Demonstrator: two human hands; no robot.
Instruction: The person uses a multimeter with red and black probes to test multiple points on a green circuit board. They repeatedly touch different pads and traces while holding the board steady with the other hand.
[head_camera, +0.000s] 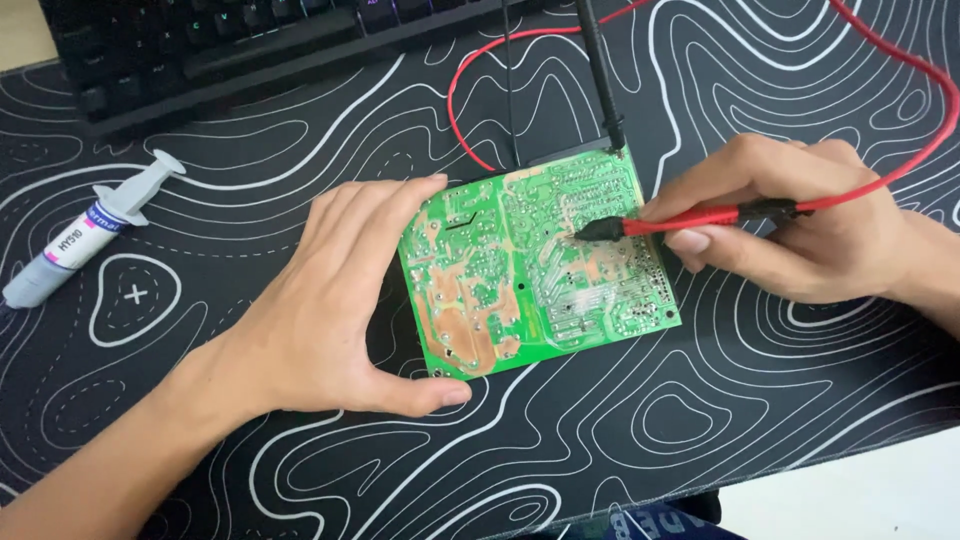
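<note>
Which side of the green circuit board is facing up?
Solder side up: the circuit board shows traces and solder joints, with no components visible, lying flat on the mat.

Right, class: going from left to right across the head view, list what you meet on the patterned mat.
Grey syringe → left hand → green circuit board → red probe → right hand.
</note>
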